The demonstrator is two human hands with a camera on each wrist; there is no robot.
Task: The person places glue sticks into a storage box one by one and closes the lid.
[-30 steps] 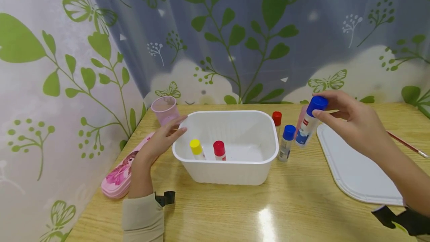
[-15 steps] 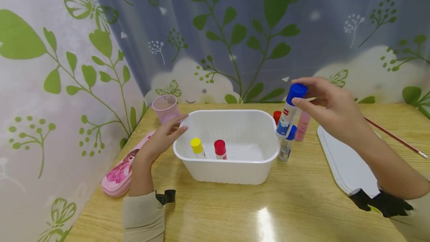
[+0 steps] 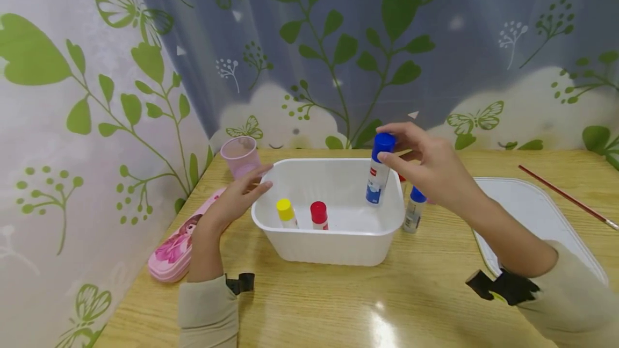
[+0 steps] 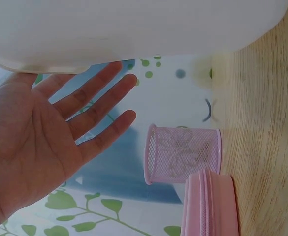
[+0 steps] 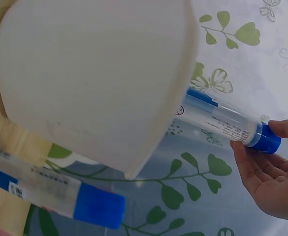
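Observation:
My right hand point(image 3: 430, 162) pinches a large glue stick point(image 3: 375, 182) by its blue cap. It holds the stick nearly upright, its lower end inside the white plastic bin point(image 3: 333, 248). In the right wrist view, thumb and fingertips grip the cap end of the glue stick point(image 5: 222, 120). My left hand point(image 3: 232, 203) rests on the bin's left rim, its fingers extended in the left wrist view. Inside the bin stand a yellow-capped glue stick point(image 3: 286, 212) and a red-capped glue stick point(image 3: 319, 215). A smaller blue-capped glue stick point(image 3: 413, 215) stands outside, right of the bin.
A pink mesh cup point(image 3: 240, 157) and a pink pencil case point(image 3: 174, 254) lie left of the bin. On the right are a white board point(image 3: 522, 203) and a pencil point(image 3: 566, 196). A red cap point(image 3: 401, 177) shows partly behind the bin's right end. A patterned curtain backs the table.
My right hand has carried the large blue-capped glue stick leftward from the table's right side, over the rim and down into the bin's opening. My left hand stays on the rim.

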